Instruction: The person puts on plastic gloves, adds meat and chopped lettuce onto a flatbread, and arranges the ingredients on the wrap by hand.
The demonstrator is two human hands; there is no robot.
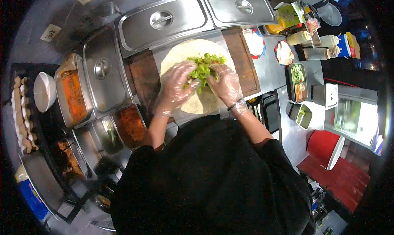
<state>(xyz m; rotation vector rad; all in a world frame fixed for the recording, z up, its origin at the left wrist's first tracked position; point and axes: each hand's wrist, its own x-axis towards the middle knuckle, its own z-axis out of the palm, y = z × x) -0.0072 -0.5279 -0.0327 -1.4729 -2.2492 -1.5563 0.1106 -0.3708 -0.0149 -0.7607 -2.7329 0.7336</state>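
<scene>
On a pale sheet (223, 40) over the wooden board (246, 66) lies a flatbread (180, 52) topped with loose lettuce (203, 69). It looks light, floppy and easily torn, best taken by its bare rim; the leaves may scatter. Gloved, the left hand (177, 85) arches beside them, thumb spread wide; the right hand (226, 85) curls in opposite, whether pinching any I can't tell.

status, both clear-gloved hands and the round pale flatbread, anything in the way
Clear-gloved left hand and clear-gloved right hand touching chopped green lettuce. Round pale flatbread underneath, above brown wooden board. Nothing obvious in the way.
</scene>
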